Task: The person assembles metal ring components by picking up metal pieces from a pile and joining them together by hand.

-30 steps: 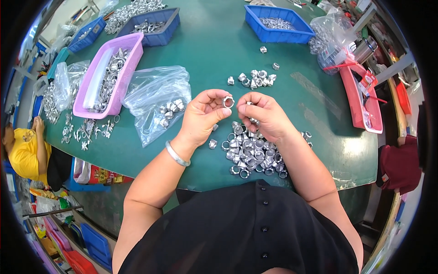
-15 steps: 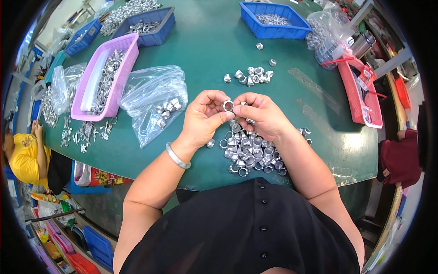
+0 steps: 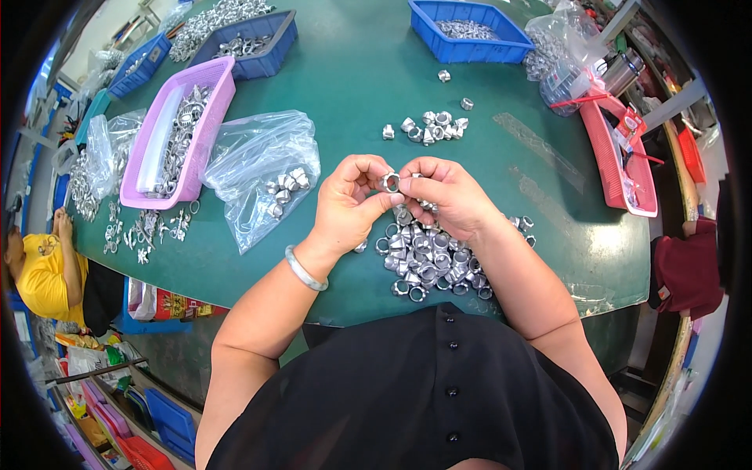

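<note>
Between my two hands is a silver metal ring (image 3: 390,182), its round opening facing me. My left hand (image 3: 349,196) pinches it at the fingertips, and a pale bangle sits on that wrist. The thumb and forefinger of my right hand (image 3: 446,196) meet the ring's right side. One or more silver rings show by the curled lower fingers of my right hand; I cannot tell whether they are held. Below my hands lies a heap of similar rings (image 3: 427,258), partly covered by my right forearm. Farther off is a smaller ring group (image 3: 435,127).
To the left, a clear plastic bag (image 3: 266,157) carries a few rings, beside a pink basket (image 3: 213,129) of metal pieces. Blue trays (image 3: 470,53) stand at the back. A red-pink basket (image 3: 607,164) is at right. People in yellow (image 3: 48,270) and maroon (image 3: 685,266) sit at either side.
My hands and the ring stay almost in place. The view has shifted very slightly; nothing has been taken up or let go.
</note>
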### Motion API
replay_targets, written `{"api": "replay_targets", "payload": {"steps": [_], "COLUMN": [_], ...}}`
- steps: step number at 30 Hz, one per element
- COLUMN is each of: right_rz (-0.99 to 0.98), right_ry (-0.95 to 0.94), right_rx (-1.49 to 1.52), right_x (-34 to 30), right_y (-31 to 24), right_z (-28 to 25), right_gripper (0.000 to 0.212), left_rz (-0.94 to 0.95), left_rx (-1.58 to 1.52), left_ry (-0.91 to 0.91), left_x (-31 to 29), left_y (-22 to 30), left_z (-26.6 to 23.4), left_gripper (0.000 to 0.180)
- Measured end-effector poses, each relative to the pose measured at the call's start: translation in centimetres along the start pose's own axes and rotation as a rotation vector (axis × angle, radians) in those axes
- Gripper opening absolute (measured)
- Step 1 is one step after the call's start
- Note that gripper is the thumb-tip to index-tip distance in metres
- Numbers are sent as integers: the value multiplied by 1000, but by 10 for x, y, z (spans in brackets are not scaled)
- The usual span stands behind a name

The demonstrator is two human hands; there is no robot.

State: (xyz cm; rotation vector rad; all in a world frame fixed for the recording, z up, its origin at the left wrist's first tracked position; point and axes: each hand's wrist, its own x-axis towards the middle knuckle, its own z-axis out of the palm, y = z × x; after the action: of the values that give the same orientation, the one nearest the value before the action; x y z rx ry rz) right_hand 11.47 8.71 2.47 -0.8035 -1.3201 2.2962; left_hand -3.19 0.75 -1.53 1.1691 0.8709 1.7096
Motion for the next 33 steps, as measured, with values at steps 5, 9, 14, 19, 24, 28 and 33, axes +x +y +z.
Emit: {"api": "replay_targets", "payload": {"steps": [5, 9, 14, 19, 24, 28, 33], "right_rz": [2, 10, 10, 22, -8, -39, -88], "right_ry": [-7, -3, -11, -1, 3, 4, -8], "right_rx": [4, 7, -3, 8, 9, -9, -29], "right_x": [0, 0, 1, 0, -1, 0, 1], "right_y": [1, 0, 2, 0, -1, 1, 3], "right_z": [-1, 0, -2, -2, -1, -3, -4], "right_gripper": [10, 10, 9, 9, 10, 10, 10], "left_rz": [-3, -16, -94, -156, -189, -173, -174], "left_rx": [12, 4, -63, -145, -164, -182, -129], "left_ry": [9, 18, 37, 60, 70, 75, 44], "left_x": [-1, -1, -1, -1, 0, 1, 0], "left_y": [0, 0, 3, 4, 3, 4, 5], "left_z": [1, 1, 3, 2, 0, 2, 0], "left_gripper": [34, 33, 32, 31, 31, 33, 40]}}
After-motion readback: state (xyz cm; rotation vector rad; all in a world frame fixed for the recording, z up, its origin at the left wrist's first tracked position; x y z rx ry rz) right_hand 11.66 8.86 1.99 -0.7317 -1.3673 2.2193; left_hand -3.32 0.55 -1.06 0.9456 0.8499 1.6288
